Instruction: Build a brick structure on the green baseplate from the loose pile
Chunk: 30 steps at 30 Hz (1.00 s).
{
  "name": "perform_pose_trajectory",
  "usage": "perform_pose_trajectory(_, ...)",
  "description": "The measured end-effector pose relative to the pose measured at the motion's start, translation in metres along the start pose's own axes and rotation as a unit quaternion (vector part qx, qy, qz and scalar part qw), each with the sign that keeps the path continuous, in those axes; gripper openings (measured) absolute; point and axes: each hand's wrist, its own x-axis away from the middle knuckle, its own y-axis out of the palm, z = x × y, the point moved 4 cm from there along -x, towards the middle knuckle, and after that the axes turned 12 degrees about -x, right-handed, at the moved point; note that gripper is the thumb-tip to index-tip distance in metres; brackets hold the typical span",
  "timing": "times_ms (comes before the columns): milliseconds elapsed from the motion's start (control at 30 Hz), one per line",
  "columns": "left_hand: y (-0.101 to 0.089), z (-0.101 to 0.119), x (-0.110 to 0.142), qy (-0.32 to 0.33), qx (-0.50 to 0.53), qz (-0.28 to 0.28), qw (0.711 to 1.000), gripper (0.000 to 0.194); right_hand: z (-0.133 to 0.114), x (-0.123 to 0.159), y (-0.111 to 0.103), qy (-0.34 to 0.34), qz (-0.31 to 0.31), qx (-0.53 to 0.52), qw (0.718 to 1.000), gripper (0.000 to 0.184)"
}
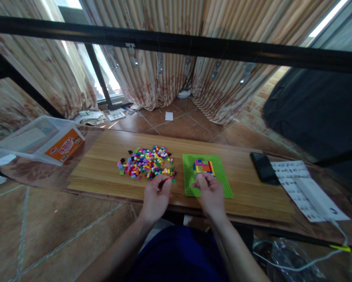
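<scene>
My left hand is at the near edge of a loose heap of small coloured building bricks. Its thumb and fingers curl together, and what they hold, if anything, is too small to make out. Over the near part of a green baseplate is my right hand, with thumb and fingertips pinched. Whatever is in that pinch is hidden. Just beyond its fingertips, a block of joined bricks in red, yellow, blue and pink stands on the baseplate. My right hand covers the near side of that block.
A clear plastic box with an orange label stands at the table's left end. On the right lie a black phone and a printed sheet with a white cable. A dark metal bar crosses beyond the wooden table.
</scene>
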Motion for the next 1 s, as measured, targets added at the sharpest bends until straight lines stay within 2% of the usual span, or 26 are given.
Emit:
perform_pose_trajectory(67, -0.012, -0.005, -0.005, -0.011, 0.002, 0.018, 1.0, 0.021, -0.007, -0.013, -0.019, -0.007, 0.031, -0.031, 0.999, 0.03)
perform_pose_trajectory(133, -0.017, -0.009, -0.008, -0.018, 0.036, 0.002, 0.999, 0.024, -0.01, -0.02, -0.026, 0.016, 0.004, -0.065, 0.998, 0.03)
perform_pose_trajectory(200, -0.015, -0.009, -0.009, -0.018, 0.075, -0.02, 0.997, 0.025, -0.009, -0.018, -0.022, 0.029, -0.034, -0.057, 0.997, 0.03)
perform_pose_trajectory(300, -0.008, -0.006, -0.007, 0.008, 0.085, -0.036, 0.996, 0.025, -0.001, -0.011, 0.003, -0.002, -0.098, 0.069, 0.993, 0.025)
perform_pose_trajectory(400, -0.008, -0.006, -0.008, 0.048, 0.048, -0.031, 0.997, 0.024, 0.012, -0.012, 0.036, -0.082, -0.163, 0.242, 0.953, 0.019)
perform_pose_trajectory(467, -0.011, -0.01, -0.011, 0.066, 0.023, -0.023, 0.997, 0.024, 0.023, -0.018, 0.055, -0.112, -0.183, 0.323, 0.922, 0.016)
perform_pose_trajectory(567, -0.016, -0.025, -0.017, 0.064, 0.012, -0.01, 0.998, 0.024, 0.04, -0.032, 0.076, -0.122, -0.193, 0.401, 0.887, 0.015)
perform_pose_trajectory(633, -0.019, -0.037, -0.02, 0.048, 0.012, 0.003, 0.999, 0.025, 0.048, -0.039, 0.084, -0.131, -0.206, 0.417, 0.875, 0.015)
perform_pose_trajectory(733, -0.023, -0.048, -0.022, 0.041, -0.006, 0.026, 0.999, 0.024, 0.053, -0.043, 0.087, -0.142, -0.23, 0.398, 0.877, 0.018)
perform_pose_trajectory(867, -0.026, -0.051, -0.022, 0.041, -0.028, 0.031, 0.998, 0.022, 0.048, -0.038, 0.081, -0.14, -0.234, 0.348, 0.897, 0.021)
perform_pose_trajectory(1000, -0.023, -0.047, -0.022, 0.026, -0.009, 0.016, 1.0, 0.022, 0.042, -0.02, 0.076, -0.081, -0.266, 0.245, 0.929, 0.025)
